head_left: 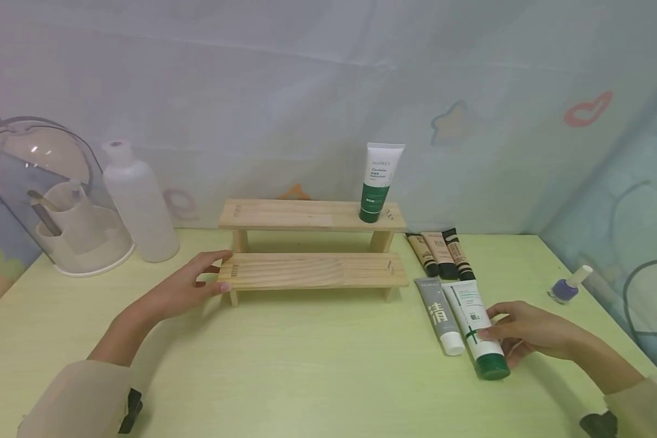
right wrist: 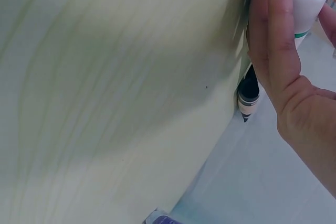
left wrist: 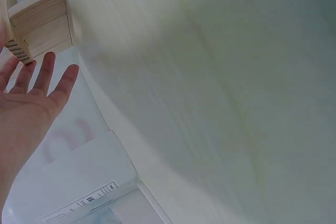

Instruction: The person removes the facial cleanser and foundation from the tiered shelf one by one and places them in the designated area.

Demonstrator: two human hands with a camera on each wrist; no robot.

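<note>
A two-step wooden stand (head_left: 312,271) is on the table, and my left hand (head_left: 183,286) touches the left end of its lower board. The thumb is near the front corner; the fingers look mostly straight in the left wrist view. On the right, my right hand (head_left: 536,331) holds a white squeeze tube (head_left: 468,307) with a green cap, thumb on top and fingers along its side. Close beside lies a grey tube (head_left: 439,313) with a white cap. On the upper board a white-and-green tube (head_left: 380,176) stands on its cap.
Behind the grey tube lie several small black-capped tubes (head_left: 439,249). A purple nail polish bottle (head_left: 566,289) sits near the right edge. At the back left are a white bottle (head_left: 139,204) and a clear domed organizer (head_left: 82,234) with items inside. A printed cloth (head_left: 285,109) hangs behind.
</note>
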